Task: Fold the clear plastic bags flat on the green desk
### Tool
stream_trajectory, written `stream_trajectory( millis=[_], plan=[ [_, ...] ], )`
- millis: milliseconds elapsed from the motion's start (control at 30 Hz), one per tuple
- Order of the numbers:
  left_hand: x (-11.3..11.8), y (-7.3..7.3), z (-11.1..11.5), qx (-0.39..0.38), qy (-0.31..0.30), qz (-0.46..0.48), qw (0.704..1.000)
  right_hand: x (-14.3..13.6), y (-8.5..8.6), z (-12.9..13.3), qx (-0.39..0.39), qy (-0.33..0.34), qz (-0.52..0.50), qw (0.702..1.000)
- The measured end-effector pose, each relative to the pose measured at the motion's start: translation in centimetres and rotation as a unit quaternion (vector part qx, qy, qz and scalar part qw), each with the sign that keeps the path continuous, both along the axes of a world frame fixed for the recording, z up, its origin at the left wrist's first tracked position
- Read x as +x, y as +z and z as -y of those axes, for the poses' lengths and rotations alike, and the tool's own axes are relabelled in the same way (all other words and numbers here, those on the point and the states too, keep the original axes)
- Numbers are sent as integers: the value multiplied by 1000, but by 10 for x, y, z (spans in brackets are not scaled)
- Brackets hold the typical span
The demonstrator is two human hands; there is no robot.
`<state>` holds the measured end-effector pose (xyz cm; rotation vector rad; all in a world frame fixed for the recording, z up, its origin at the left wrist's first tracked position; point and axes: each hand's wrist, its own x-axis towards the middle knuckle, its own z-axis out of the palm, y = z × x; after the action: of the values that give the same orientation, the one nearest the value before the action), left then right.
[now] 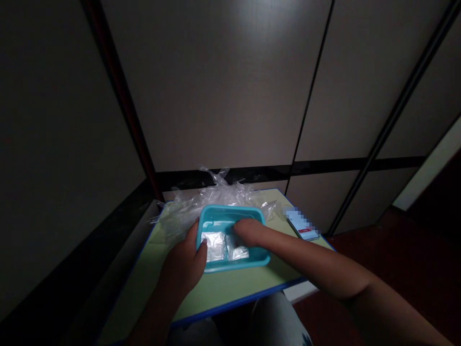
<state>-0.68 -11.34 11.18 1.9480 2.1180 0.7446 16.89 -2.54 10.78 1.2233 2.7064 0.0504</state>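
Observation:
A blue plastic basin [234, 267], rectangular with rounded corners, is held over a small table. My left hand [187, 259] grips its left wall, the thumb over the rim. Inside lie two flat, shiny clear plastic packets side by side, a left packet [215, 246] and a right packet [237, 252]. My right hand [248, 232] reaches into the basin above the right packet. Its fingers point down and are mostly hidden, so whether they pinch the packet does not show.
Crumpled clear plastic bags [223, 192] are heaped behind the basin. A phone [302, 225] with a lit screen lies at the table's right edge. The light green table [230, 288] has a blue edge. Large cabinet panels [223, 86] stand right behind it.

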Motion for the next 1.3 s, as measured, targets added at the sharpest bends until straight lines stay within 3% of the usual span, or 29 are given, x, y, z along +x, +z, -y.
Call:
stream_trajectory(
  millis=[167,500,633,700,800,933,1033,1100,1200,1300],
  plan=[
    [0,0,-1,1,6,0,1000,3,-4,2,36,-1,-9,999],
    [5,-1,-3,-1,-13,19,1000,12,18,15,97,-13,-81,992],
    [9,3,-3,-7,-16,20,1000,14,13,17,16,40,-106,993],
    [13,5,-3,-4,-22,21,1000,12,7,14,-46,81,-78,993],
    [21,6,-3,-5,-28,23,999,12,-1,5,-85,91,-36,992],
    [24,5,-3,-3,-26,29,999,25,10,9,-98,119,-89,984],
    [19,4,-6,13,-25,71,997,41,32,32,-66,136,-212,965],
    [17,2,-11,25,-26,112,993,48,42,51,-60,146,-224,962],
    [22,-1,-21,49,-54,179,981,49,40,68,50,107,-156,981],
    [36,-6,-30,82,-71,220,969,45,28,65,176,89,-100,975]
  ],
)
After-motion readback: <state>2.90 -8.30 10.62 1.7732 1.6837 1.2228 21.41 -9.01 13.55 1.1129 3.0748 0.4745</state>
